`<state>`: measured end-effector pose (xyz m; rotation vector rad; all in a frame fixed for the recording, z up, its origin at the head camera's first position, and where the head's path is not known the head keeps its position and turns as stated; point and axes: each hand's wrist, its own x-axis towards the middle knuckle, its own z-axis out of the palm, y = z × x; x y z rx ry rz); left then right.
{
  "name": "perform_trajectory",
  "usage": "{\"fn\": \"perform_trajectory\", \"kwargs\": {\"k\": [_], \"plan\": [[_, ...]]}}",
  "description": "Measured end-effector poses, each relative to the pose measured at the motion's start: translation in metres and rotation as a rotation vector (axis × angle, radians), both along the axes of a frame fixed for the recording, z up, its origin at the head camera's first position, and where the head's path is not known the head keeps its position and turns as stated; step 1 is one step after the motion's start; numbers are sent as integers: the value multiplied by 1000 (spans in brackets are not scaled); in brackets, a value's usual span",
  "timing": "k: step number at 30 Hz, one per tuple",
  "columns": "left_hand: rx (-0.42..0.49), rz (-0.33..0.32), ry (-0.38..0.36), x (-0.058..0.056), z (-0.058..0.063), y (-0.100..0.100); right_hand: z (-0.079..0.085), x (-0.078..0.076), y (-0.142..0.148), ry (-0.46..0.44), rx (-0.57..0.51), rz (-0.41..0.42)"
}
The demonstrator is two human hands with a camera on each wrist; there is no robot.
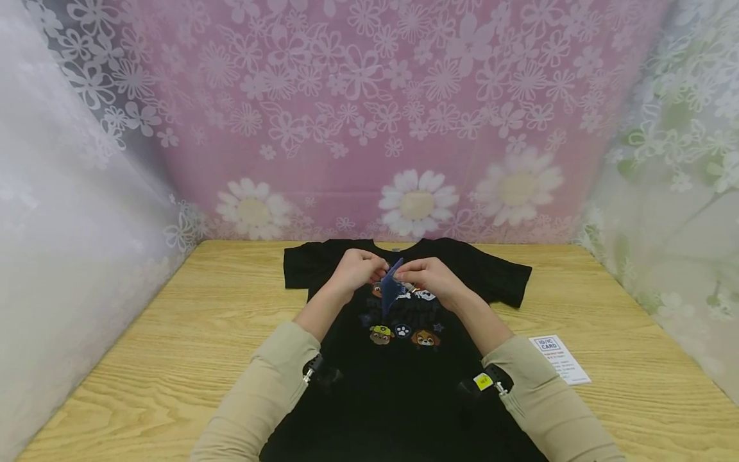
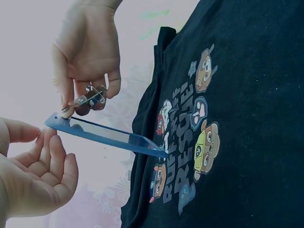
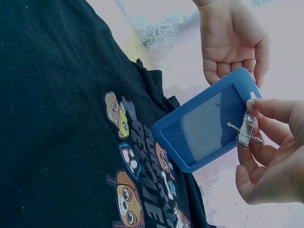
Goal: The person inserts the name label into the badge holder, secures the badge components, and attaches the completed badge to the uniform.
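Observation:
A blue badge holder (image 3: 202, 126) with a clear window hangs tilted above a black printed T-shirt (image 1: 404, 398); its far end is close to the print. My right hand (image 3: 280, 147) pinches a metal badge clip (image 3: 246, 130) with a short clear strap, thumb and index finger at the slot in the holder's top end. On the other side, my left hand (image 2: 38, 175) has thumb and index fingertips pinched together at that same end. The holder partly hides these fingertips in the right wrist view, so their exact hold on its edge is unclear.
The shirt lies flat on a wooden table (image 1: 173, 333), its neck at the far edge. A white printed card (image 1: 562, 360) lies beside my right sleeve. Flowered curtains (image 1: 369, 128) close off the back and both sides.

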<state>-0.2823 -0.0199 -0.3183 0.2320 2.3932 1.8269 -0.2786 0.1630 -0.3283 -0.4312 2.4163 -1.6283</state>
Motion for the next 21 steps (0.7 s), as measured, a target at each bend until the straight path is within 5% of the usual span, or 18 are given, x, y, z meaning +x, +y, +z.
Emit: {"fn": "perform_trajectory", "kwargs": {"k": [10,21], "plan": [[15,-17,-28,1,3,-2,1,1,-1,2,20,-13],[-22,-19,30,4,1,1,1,2,-2,6,-38,-42]]}}
